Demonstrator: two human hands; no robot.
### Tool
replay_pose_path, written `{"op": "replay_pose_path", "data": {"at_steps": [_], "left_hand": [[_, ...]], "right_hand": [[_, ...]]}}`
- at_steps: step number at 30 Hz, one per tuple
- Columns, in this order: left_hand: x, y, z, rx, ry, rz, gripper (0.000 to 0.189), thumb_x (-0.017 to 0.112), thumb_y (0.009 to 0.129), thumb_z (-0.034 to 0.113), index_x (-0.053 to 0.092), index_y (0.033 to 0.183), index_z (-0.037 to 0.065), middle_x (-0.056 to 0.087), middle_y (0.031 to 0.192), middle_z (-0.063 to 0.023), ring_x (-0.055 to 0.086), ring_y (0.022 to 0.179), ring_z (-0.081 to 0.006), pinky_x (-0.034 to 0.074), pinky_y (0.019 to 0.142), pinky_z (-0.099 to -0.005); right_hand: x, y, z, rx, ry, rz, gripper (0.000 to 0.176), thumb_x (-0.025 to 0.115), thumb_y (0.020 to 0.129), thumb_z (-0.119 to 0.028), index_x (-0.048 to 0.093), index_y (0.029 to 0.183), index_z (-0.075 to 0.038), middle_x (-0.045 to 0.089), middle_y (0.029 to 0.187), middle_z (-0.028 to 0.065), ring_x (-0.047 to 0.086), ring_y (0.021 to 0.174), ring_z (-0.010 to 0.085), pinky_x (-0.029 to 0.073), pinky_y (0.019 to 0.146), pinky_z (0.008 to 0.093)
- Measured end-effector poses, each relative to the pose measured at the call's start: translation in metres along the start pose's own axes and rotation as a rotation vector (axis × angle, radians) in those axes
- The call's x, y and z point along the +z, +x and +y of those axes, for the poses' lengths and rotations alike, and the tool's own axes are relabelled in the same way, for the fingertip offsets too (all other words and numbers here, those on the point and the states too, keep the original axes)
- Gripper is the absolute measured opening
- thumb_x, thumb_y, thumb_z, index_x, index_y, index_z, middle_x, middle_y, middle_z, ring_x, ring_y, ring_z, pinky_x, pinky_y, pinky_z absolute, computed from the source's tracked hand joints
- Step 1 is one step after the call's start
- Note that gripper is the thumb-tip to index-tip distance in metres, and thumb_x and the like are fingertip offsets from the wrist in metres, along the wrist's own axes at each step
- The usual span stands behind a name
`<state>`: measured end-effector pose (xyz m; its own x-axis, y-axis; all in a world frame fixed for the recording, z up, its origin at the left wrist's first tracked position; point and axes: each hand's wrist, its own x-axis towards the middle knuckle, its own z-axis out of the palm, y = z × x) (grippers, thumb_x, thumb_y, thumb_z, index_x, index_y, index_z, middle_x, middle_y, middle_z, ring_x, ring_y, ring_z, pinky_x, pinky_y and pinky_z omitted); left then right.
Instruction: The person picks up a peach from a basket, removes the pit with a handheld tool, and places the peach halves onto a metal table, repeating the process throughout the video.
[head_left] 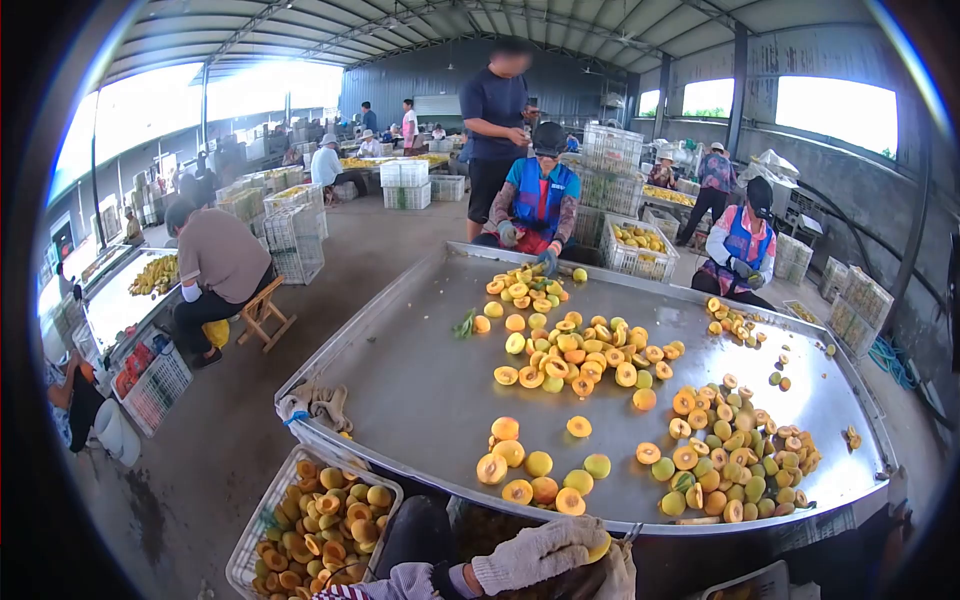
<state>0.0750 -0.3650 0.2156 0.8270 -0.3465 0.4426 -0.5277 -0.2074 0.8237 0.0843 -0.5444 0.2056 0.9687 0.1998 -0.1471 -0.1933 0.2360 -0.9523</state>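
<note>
My left hand [540,553], in a pale knitted glove, reaches in from below at the table's near edge. Its fingers are closed on a yellow apricot [599,548]. Just to the right, my gloved right hand [619,574] is partly hidden behind it. A thin metal tool [634,533] sticks up from the right hand; its full shape does not show. Beyond both hands, on the metal table [420,400], lie loose whole and halved apricots [540,463]. A bigger heap of apricots [735,455] spreads to the right.
A crate [240,560] full of apricot halves stands at my lower left. Bunched cloth gloves [325,405] lie on the table's left corner. Across the table sits a co-worker [545,195], with a person [492,130] standing behind; another worker [740,245] sits at the far right.
</note>
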Motion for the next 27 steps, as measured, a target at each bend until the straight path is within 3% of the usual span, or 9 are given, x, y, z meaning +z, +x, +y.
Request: {"op": "replay_pose_path", "data": {"at_steps": [2, 7, 11, 13, 15, 18, 19, 22, 27], "left_hand": [[-0.002, -0.001, 0.007, -0.311, -0.263, 0.122, 0.051, 0.063, 0.099, 0.031, 0.048, 0.142, 0.008, 0.055, 0.139, -0.015, 0.052, 0.13, -0.0326, 0.039, 0.113, -0.0392], [-0.012, -0.014, 0.011, -0.42, -0.104, -0.031, 0.059, 0.063, 0.094, 0.044, 0.049, 0.142, 0.012, 0.058, 0.137, -0.0149, 0.058, 0.123, -0.0347, 0.045, 0.105, -0.0386], [-0.023, -0.034, -0.001, -0.464, 0.148, -0.079, 0.055, 0.068, 0.09, 0.047, 0.056, 0.135, 0.017, 0.069, 0.121, -0.0111, 0.068, 0.103, -0.0352, 0.053, 0.093, -0.0403], [-0.032, -0.041, 0.007, -0.71, 0.073, 0.019, 0.053, 0.072, 0.089, 0.043, 0.057, 0.13, 0.013, 0.069, 0.12, -0.0093, 0.068, 0.105, -0.0289, 0.052, 0.095, -0.0368], [-0.038, -0.055, 0.0, -0.517, -0.722, 0.26, 0.046, 0.072, 0.092, 0.011, 0.054, 0.133, 0.003, 0.059, 0.136, -0.0085, 0.054, 0.125, -0.0173, 0.044, 0.108, -0.0352], [-0.059, -0.049, 0.027, -0.39, -0.445, 0.155, 0.052, 0.073, 0.09, 0.011, 0.052, 0.138, 0.005, 0.059, 0.135, -0.0088, 0.053, 0.127, -0.0208, 0.044, 0.108, -0.0362], [-0.064, -0.045, 0.029, -0.256, 0.19, 0.17, 0.051, 0.074, 0.089, 0.01, 0.055, 0.135, 0.006, 0.062, 0.129, -0.0082, 0.057, 0.121, -0.0195, 0.046, 0.104, -0.0352], [-0.062, -0.04, 0.021, -0.454, -0.436, 0.595, 0.043, 0.073, 0.09, 0.009, 0.057, 0.129, 0.004, 0.065, 0.113, -0.0052, 0.062, 0.106, -0.0173, 0.052, 0.091, -0.03], [-0.049, -0.042, 0.016, -0.59, -0.999, 0.636, 0.059, 0.072, 0.086, 0.041, 0.053, 0.128, 0.005, 0.063, 0.122, -0.016, 0.066, 0.106, -0.0276, 0.058, 0.078, -0.0337]], "right_hand": [[0.006, -0.006, -0.006, -0.012, 0.039, -0.023, 0.036, 0.046, 0.105, -0.035, 0.06, 0.122, -0.006, 0.067, 0.077, 0.0044, 0.049, 0.04, 0.0112, 0.035, 0.034, 0.0231], [0.01, 0.003, 0.009, 0.027, -0.07, 0.027, 0.028, 0.05, 0.105, -0.027, 0.06, 0.122, -0.006, 0.068, 0.087, 0.0033, 0.044, 0.039, 0.0078, 0.033, 0.034, 0.0224], [0.024, -0.004, 0.012, -0.02, -0.18, 0.007, 0.018, 0.062, 0.098, -0.011, 0.061, 0.115, -0.005, 0.061, 0.102, -0.0001, 0.055, 0.095, 0.008, 0.048, 0.084, 0.0235], [0.027, -0.006, 0.014, -0.112, -0.358, -0.009, 0.017, 0.064, 0.097, -0.011, 0.061, 0.112, -0.005, 0.061, 0.098, -0.002, 0.054, 0.088, 0.0075, 0.047, 0.078, 0.0233], [0.027, -0.006, 0.012, -0.039, -0.464, -0.108, 0.016, 0.065, 0.097, -0.011, 0.062, 0.111, -0.005, 0.061, 0.093, -0.0019, 0.053, 0.085, 0.0076, 0.047, 0.077, 0.0233], [0.033, -0.009, 0.015, -0.061, -0.683, -0.222, 0.021, 0.068, 0.092, -0.018, 0.063, 0.106, -0.003, 0.065, 0.081, 0.0068, 0.061, 0.075, 0.0178, 0.05, 0.069, 0.0289], [0.039, -0.013, 0.012, -0.165, -0.805, -0.243, 0.028, 0.071, 0.088, -0.026, 0.065, 0.102, -0.002, 0.069, 0.075, 0.0155, 0.071, 0.068, 0.0278, 0.054, 0.062, 0.0345], [0.051, -0.022, -0.015, 0.061, -0.819, -0.264, 0.033, 0.072, 0.088, -0.028, 0.064, 0.112, -0.006, 0.07, 0.085, 0.0183, 0.072, 0.083, 0.0314, 0.054, 0.075, 0.0367], [0.059, -0.03, -0.02, 0.216, -0.542, -0.283, 0.034, 0.072, 0.088, -0.029, 0.063, 0.108, -0.004, 0.068, 0.078, 0.0163, 0.066, 0.07, 0.0298, 0.053, 0.071, 0.035]]}}
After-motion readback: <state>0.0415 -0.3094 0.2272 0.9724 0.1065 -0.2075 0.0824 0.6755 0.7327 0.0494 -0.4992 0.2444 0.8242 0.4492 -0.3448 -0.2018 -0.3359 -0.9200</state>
